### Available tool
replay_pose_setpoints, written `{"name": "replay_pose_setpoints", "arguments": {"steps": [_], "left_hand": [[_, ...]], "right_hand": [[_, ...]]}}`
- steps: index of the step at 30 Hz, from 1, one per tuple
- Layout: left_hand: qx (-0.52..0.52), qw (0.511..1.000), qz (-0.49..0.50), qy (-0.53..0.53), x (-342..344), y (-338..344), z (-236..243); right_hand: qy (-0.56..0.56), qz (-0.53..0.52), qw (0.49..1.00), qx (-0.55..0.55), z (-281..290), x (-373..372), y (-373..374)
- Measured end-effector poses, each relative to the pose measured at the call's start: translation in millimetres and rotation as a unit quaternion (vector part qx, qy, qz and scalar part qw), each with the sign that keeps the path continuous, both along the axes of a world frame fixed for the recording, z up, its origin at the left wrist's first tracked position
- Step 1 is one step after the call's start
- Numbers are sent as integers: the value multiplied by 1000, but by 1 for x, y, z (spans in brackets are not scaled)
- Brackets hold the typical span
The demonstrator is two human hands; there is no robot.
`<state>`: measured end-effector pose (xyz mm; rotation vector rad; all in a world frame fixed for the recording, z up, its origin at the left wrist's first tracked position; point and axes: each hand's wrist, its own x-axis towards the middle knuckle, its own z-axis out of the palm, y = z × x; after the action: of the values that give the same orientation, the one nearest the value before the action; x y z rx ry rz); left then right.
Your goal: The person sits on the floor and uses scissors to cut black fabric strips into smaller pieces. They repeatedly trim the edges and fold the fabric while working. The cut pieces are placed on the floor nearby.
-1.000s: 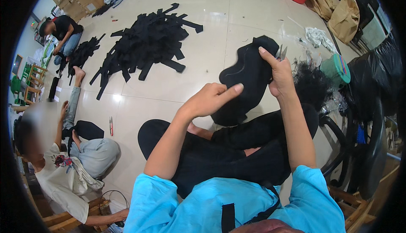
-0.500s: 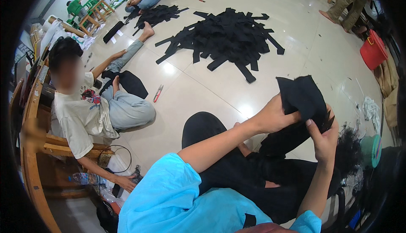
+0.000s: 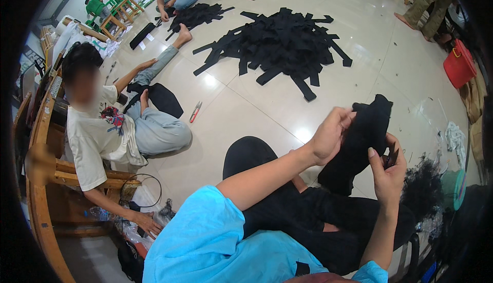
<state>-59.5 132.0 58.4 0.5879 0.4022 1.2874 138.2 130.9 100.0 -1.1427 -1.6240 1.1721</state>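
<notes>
A black cloth piece (image 3: 359, 139) hangs folded in front of me, above my crossed legs. My left hand (image 3: 331, 135) is closed on its upper left edge, with the fingertips partly behind the cloth. Along the lower right edge, my right hand (image 3: 387, 172) is closed, its thumb against the fabric. A small dark pointed tool (image 3: 392, 155) shows between its thumb and fingers; its kind is hard to make out. Beyond lies a large heap of black cloth strips (image 3: 282, 44) on the floor.
Red-handled thread snips (image 3: 195, 112) lie on the tiled floor (image 3: 241, 108). At left sits a person in a white shirt (image 3: 97, 134), reaching toward my side. Dark thread scraps (image 3: 421, 185) and a green round container (image 3: 453, 189) are at right, a red bucket (image 3: 458, 64) farther back.
My left hand has shifted up slightly, and its grip on the cloth has changed. The cloth now hangs longer and narrower. My right hand has moved a little down and left.
</notes>
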Motion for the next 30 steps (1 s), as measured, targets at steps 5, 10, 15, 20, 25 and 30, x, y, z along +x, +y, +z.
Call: {"name": "replay_pose_setpoints", "arguments": {"steps": [5,10,15,20,25,30], "left_hand": [[28,966,27,256,3,0,9],[194,912,-32,359,10,-4,10],[144,944,-44,294,15,-18,16],[159,919,0,361,16,-10,15],[115,897,91,417,14,-10,15],[84,922,98,365,29,-10,14]], "right_hand": [[-99,85,991,20,5,31,14],[58,14,998,19,7,26,20],[148,201,936,-248,-16,45,35],[70,142,976,-152,-5,49,33],[107,90,983,-117,4,33,25],[78,44,991,-98,2,30,17]]}}
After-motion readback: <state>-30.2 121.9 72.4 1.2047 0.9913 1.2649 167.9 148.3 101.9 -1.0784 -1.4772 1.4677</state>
